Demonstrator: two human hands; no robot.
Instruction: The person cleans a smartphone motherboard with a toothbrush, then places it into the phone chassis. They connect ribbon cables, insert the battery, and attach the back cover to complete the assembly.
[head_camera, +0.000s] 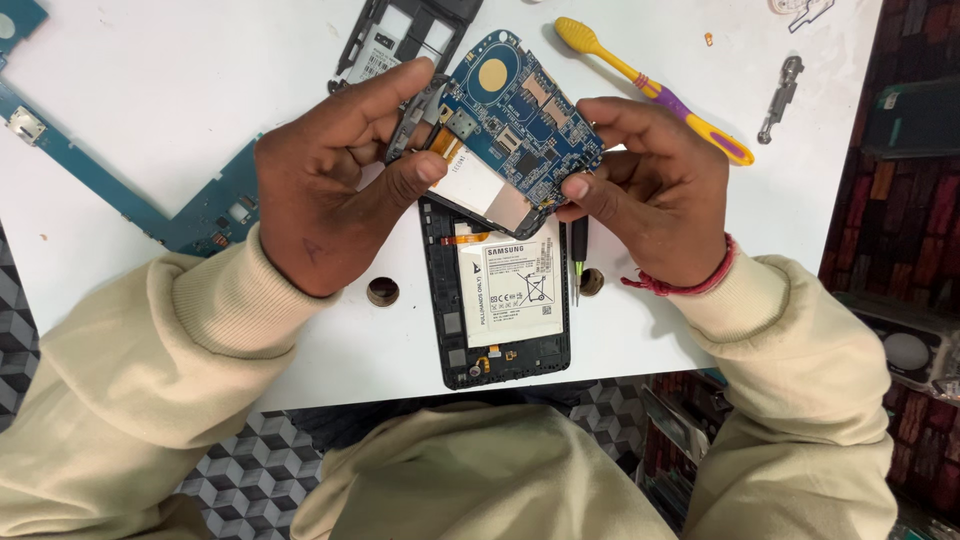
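Note:
A blue circuit board (520, 125) with a gold round pad and small chips is held up over the table between both hands. My left hand (335, 180) grips its left edge, thumb and fingers on a grey bracket and an orange flex strip. My right hand (655, 185) pinches the board's right lower corner. Directly below lies an opened tablet body (500, 300) in a black frame, with its white battery facing up.
The white table (150, 110) carries a yellow and purple toothbrush (650, 90), a black plastic frame (405, 35), another long blue circuit board (130, 200) at the left, a small metal part (782, 95), a dark screwdriver (578, 250) and two round holes (383, 291).

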